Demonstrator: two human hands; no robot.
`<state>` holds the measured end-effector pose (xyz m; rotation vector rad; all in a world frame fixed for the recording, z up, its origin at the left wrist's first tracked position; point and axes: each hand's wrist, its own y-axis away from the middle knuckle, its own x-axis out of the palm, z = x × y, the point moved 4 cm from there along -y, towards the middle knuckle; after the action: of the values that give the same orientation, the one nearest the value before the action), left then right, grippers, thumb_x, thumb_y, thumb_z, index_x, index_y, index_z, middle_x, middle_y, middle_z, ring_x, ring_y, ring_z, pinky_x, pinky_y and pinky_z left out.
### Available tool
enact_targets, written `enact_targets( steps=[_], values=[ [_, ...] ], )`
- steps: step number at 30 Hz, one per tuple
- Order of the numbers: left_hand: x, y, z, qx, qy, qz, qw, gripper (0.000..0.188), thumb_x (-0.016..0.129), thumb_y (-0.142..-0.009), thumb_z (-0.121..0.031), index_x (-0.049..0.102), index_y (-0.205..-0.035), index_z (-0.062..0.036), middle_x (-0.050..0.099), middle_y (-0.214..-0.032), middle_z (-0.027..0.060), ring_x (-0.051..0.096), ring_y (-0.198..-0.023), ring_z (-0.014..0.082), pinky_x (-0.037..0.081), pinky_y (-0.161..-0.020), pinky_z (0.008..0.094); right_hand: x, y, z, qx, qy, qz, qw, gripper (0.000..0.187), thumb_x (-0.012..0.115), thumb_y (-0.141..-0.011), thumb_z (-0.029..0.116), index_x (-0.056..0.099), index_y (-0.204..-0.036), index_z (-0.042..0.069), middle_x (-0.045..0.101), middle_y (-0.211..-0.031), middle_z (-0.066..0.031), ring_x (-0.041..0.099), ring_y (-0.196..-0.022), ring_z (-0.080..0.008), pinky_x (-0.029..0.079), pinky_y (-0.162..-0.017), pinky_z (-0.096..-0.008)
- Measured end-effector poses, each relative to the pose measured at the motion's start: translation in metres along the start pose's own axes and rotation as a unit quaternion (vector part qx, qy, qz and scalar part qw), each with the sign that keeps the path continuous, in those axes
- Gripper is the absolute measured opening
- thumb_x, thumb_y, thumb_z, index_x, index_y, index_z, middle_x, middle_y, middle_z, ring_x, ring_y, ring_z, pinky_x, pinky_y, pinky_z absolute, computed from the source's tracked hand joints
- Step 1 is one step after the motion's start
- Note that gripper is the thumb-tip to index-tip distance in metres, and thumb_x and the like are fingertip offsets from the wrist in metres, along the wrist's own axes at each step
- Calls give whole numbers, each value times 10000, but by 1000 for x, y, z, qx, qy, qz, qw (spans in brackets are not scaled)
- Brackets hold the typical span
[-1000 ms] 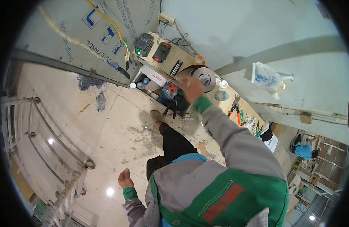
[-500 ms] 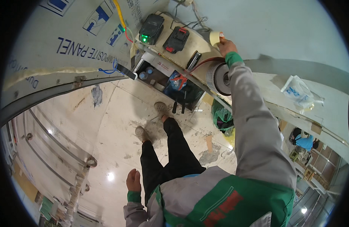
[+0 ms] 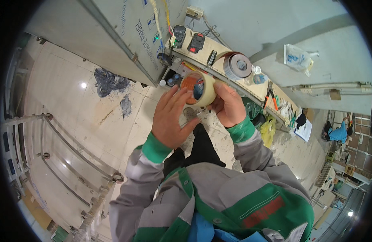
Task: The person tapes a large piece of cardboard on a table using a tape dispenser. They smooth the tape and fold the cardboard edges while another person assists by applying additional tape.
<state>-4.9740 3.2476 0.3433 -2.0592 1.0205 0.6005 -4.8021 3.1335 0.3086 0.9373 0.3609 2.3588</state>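
Observation:
A wide roll of pale yellow tape with an orange inner core is held up in front of my body. My right hand grips it from the right, thumb on top and fingers curled under. On the other side my left hand has its fingers stretched out, the tips at the roll's left rim; whether they press on it I cannot tell. Behind the roll, a narrow shelf carries a big roll of brown abrasive strip and two black tool batteries, one red-marked and one beside the wall panel.
Farther right on the shelf are a clear bottle and orange-handled pliers. Green and yellow bags sit below it. A metal-railed cart stands at left, and dark smears mark the floor. Another person in blue is far right.
My right hand has brought the tape roll from the shelf back toward my body. My left hand has risen from my side to the roll. The view has shifted too.

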Motion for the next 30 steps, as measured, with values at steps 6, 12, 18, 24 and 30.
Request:
enact_targets(
  steps=[6,12,18,24,30],
  values=[
    [-28,56,-19,-186,308,-2,933,375,596,-1039,-181,585,-1362,9,708,-1202,156,678,-1117,316,465,-1070,370,73,70,-21,-22,44,30,998,343,607,-1044,269,676,-1287,37,729,-1114,-23,658,-934,-107,486,-745,-252],
    [-65,77,-28,-194,606,-62,769,434,516,-1072,-88,452,-1478,51,644,-1326,121,598,-1229,148,452,-1071,300,130,115,-27,-172,389,41,904,385,683,-978,96,647,-1342,-26,679,-1175,-6,570,-974,-59,466,-814,-235],
    [-111,84,-51,-135,589,-72,794,501,473,-1059,-3,358,-1542,60,584,-1423,132,559,-1301,160,433,-1097,297,167,126,-25,-240,323,47,914,356,699,-969,166,695,-1263,-34,717,-1029,-37,605,-906,-88,493,-815,-256],
    [-146,95,-58,-121,525,-111,835,485,495,-1053,14,379,-1519,78,604,-1392,135,574,-1279,163,436,-1090,292,206,124,-20,-213,303,69,926,305,709,-967,179,728,-1200,-17,708,-970,-13,586,-842,-76,481,-754,-258],
    [-175,106,-51,-120,486,-119,858,438,512,-1065,-30,431,-1482,77,631,-1347,126,600,-1232,171,458,-1066,303,237,116,-27,-201,311,89,924,302,687,-997,285,752,-1078,2,673,-889,12,555,-780,-75,447,-688,-249]
  ],
)
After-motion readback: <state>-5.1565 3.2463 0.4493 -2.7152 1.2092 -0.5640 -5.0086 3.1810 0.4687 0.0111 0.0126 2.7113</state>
